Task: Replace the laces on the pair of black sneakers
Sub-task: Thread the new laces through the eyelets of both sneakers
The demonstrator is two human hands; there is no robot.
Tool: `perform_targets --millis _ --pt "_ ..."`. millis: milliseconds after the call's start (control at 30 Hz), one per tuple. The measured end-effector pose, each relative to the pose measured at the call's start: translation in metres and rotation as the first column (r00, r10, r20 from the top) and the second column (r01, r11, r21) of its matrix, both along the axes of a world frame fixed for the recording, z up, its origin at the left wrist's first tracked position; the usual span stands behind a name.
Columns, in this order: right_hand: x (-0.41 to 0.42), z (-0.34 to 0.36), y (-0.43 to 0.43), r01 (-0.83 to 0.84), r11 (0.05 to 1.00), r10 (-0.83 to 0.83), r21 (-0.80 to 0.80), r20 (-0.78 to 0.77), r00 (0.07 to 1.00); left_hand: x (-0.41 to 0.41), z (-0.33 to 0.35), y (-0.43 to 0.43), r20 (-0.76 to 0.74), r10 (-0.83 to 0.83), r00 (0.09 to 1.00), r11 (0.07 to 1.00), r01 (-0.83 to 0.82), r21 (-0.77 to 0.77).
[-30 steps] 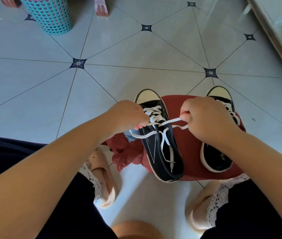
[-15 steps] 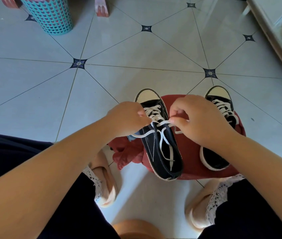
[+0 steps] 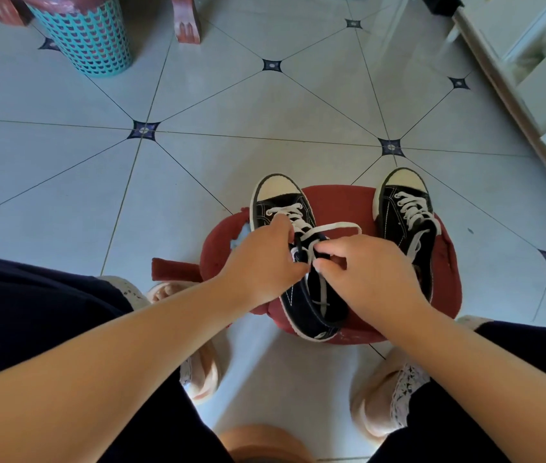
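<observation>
Two black sneakers with cream toe caps lie on a red cloth-covered stool (image 3: 341, 202). The left sneaker (image 3: 281, 198) is partly laced with a white lace (image 3: 335, 227), which loops out to the right above my hands. My left hand (image 3: 264, 259) grips the lace and the shoe's upper at the eyelets. My right hand (image 3: 365, 272) pinches the lace just beside it, over the shoe's opening. The right sneaker (image 3: 405, 212) is laced in white and lies untouched, a loose end trailing down its side.
Grey tiled floor (image 3: 198, 162) surrounds the stool. A teal mesh basket (image 3: 91, 38) and red wooden furniture legs (image 3: 186, 21) stand at the back left. A pale cabinet (image 3: 539, 78) runs along the right. My slippered feet (image 3: 204, 372) flank the stool.
My hands have come together from a wide pull on the lace ends and dropped toward the shoe's opening. The lace now arcs loosely to the right.
</observation>
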State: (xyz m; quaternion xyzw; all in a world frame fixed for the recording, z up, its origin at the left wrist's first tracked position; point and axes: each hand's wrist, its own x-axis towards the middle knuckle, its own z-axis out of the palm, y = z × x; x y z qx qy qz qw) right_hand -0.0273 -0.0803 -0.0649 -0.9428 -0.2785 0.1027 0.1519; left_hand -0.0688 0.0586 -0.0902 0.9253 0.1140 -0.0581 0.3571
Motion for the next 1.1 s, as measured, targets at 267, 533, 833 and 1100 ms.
perform_targets --millis 267,533,833,1100 --pt "-0.002 -0.017 0.011 0.127 0.985 -0.128 0.116 -0.001 0.992 -0.003 -0.005 -0.004 0.051 0.069 0.996 0.993 -0.063 -0.105" --pt "0.008 -0.006 0.013 0.202 0.949 -0.146 0.242 -0.23 0.962 -0.006 0.0 -0.004 0.012 0.132 0.991 0.974 -0.128 -0.185" --pt "0.011 0.051 -0.002 0.234 0.9 0.034 0.368 -0.595 0.803 -0.006 0.005 -0.001 -0.193 0.284 0.939 0.848 -0.34 -0.406" --pt "0.032 0.085 -0.023 0.163 0.667 0.434 0.727 -0.557 0.708 -0.005 0.003 -0.002 -0.206 0.287 0.936 0.856 -0.347 -0.384"
